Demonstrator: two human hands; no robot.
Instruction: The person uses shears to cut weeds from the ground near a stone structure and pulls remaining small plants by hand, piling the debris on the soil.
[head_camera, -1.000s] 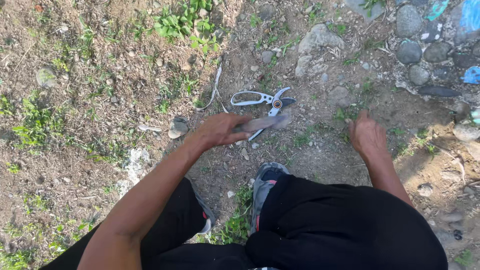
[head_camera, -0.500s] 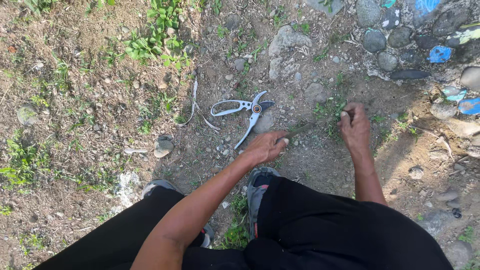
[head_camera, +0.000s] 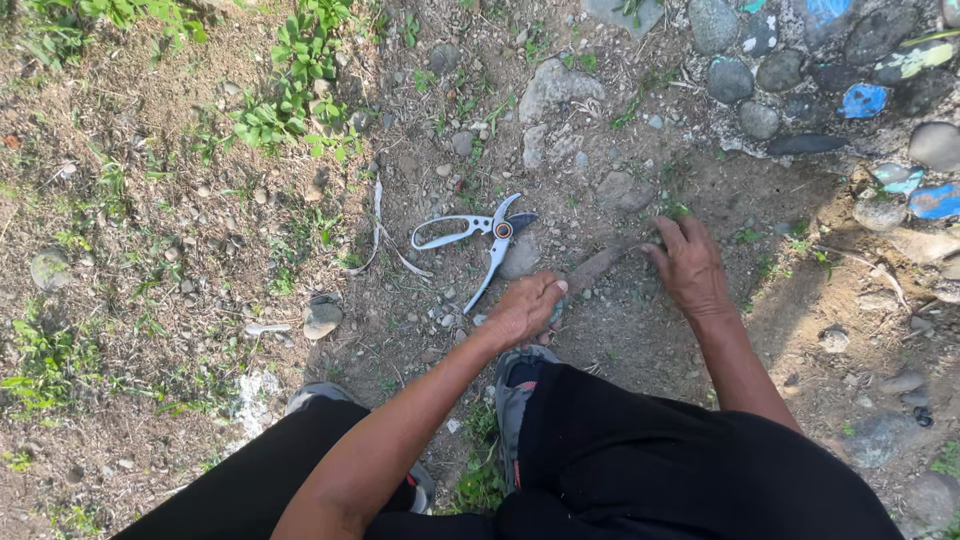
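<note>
My left hand (head_camera: 525, 310) rests low on the bare soil, closed around the near end of a brown, flat, stick-like tool (head_camera: 598, 268). The tool lies slanted, with its far tip pointing toward my right hand (head_camera: 690, 265). That hand has its fingers spread, and the fingertips press on the dirt beside a small green weed (head_camera: 676, 210). White-handled pruning shears (head_camera: 478, 235) lie on the ground just left of my left hand, untouched.
My black-trousered legs (head_camera: 640, 460) and a grey shoe (head_camera: 515, 385) fill the bottom of the view. Rounded stones, some painted blue (head_camera: 865, 100), line the top right. A larger grey rock (head_camera: 550, 90) sits beyond the shears, with leafy weeds (head_camera: 300, 90) at top left.
My left hand has drawn back from the shears toward my feet, bringing the brown tool with it. My right hand has gone from a curled fist to spread fingers on the soil.
</note>
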